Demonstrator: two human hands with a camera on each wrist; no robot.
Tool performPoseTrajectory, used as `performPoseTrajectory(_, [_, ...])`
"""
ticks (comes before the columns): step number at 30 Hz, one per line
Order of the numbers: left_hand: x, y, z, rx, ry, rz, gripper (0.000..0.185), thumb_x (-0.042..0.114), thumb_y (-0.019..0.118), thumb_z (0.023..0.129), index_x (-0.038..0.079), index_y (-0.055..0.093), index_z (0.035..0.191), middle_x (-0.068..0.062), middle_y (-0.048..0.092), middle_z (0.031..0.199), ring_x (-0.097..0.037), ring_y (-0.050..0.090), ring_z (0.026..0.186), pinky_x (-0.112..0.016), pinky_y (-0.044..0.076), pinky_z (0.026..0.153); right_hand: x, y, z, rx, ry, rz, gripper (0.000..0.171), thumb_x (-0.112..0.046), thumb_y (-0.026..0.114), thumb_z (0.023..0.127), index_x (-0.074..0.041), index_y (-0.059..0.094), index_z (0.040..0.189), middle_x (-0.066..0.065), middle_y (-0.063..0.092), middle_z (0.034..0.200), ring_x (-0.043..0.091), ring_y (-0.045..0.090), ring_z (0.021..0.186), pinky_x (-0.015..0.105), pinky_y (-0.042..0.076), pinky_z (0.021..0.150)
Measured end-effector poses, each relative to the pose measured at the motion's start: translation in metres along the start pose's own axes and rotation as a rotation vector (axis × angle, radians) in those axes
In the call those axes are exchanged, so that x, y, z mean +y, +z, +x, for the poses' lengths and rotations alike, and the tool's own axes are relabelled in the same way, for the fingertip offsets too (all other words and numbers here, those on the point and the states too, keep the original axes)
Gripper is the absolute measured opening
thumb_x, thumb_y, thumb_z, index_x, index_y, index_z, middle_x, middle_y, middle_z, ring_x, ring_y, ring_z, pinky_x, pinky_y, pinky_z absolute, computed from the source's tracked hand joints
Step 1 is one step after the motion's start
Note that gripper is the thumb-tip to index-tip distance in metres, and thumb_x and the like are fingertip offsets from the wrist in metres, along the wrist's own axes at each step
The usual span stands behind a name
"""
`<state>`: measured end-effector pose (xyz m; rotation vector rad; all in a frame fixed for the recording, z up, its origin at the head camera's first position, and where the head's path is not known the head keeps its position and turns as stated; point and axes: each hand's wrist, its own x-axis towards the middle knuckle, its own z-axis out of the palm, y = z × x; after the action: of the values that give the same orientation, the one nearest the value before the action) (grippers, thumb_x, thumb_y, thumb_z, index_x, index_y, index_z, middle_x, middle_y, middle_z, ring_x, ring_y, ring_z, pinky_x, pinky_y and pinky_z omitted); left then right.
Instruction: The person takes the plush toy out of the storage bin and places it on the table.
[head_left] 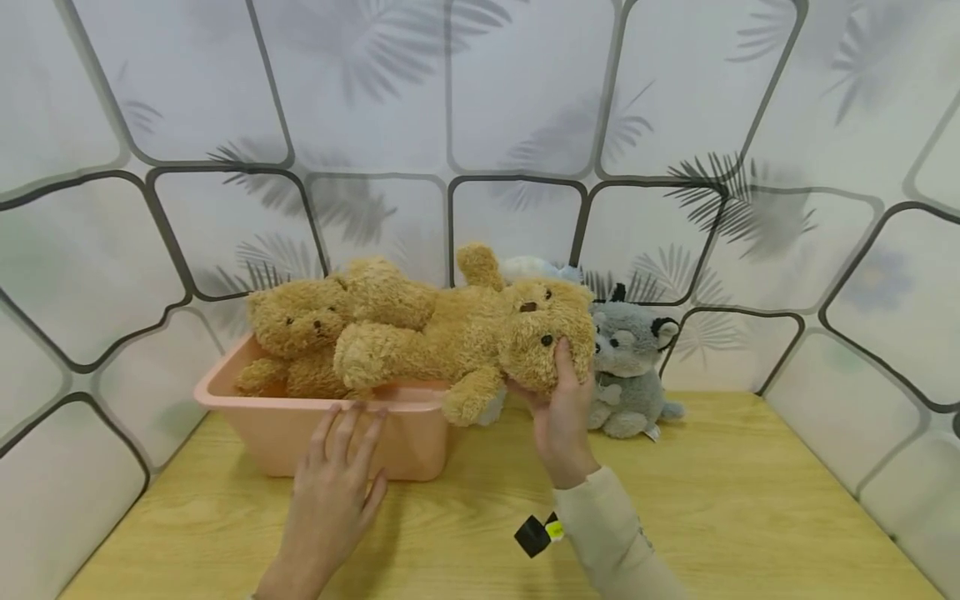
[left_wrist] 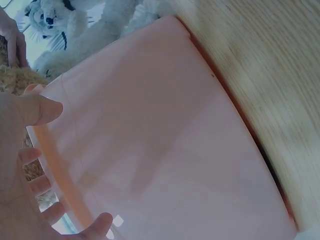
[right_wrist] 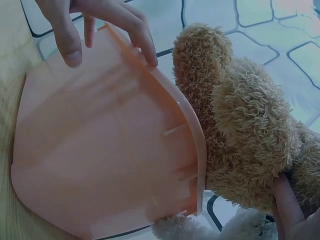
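Note:
My right hand [head_left: 564, 417] grips a tan teddy bear [head_left: 468, 325] by its head, thumb beside one eye. The bear lies sideways over the right end of a pink plastic bin [head_left: 337, 433], legs toward the left above the bin and head past its right rim. A second tan bear [head_left: 300, 321] sits inside the bin at the left. My left hand [head_left: 337, 475] rests its straight fingertips at the bin's front rim. In the left wrist view, the left hand [left_wrist: 25, 150] has its fingers spread over that rim.
A grey husky plush [head_left: 630, 367] sits on the wooden table [head_left: 712, 517] behind my right hand. Something pale blue and white [head_left: 532, 268] shows behind the held bear. A small black object [head_left: 532, 536] with a yellow tag lies near my right sleeve. Patterned curtain [head_left: 525, 100] encloses the back and sides.

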<state>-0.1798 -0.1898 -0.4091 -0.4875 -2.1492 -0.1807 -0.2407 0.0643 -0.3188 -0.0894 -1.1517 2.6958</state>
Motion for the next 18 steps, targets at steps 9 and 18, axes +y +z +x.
performPoseTrajectory(9, [0.000,0.000,0.000,0.008,-0.005,-0.005,0.055,0.039,0.033,0.103,0.006,0.053,0.142,-0.026,0.047,0.141,-0.051,0.042,0.128,-0.066,0.053,0.071,-0.013,-0.016,0.000,0.006,-0.033,0.001,0.087,-0.035,0.055,0.105,-0.023,-0.010,0.162,0.009,0.005,0.165,0.034,0.018,0.150,0.050,0.057,0.091])
performPoseTrajectory(18, [0.001,0.000,0.000,-0.004,-0.005,-0.010,0.060,0.043,0.025,0.107,0.006,0.053,0.144,-0.026,0.047,0.142,-0.050,0.041,0.131,-0.066,0.053,0.072,-0.023,-0.037,0.003,-0.021,-0.061,-0.047,0.075,-0.037,0.051,0.106,-0.018,0.006,0.162,0.009,0.018,0.159,0.030,0.026,0.146,0.049,0.057,0.091])
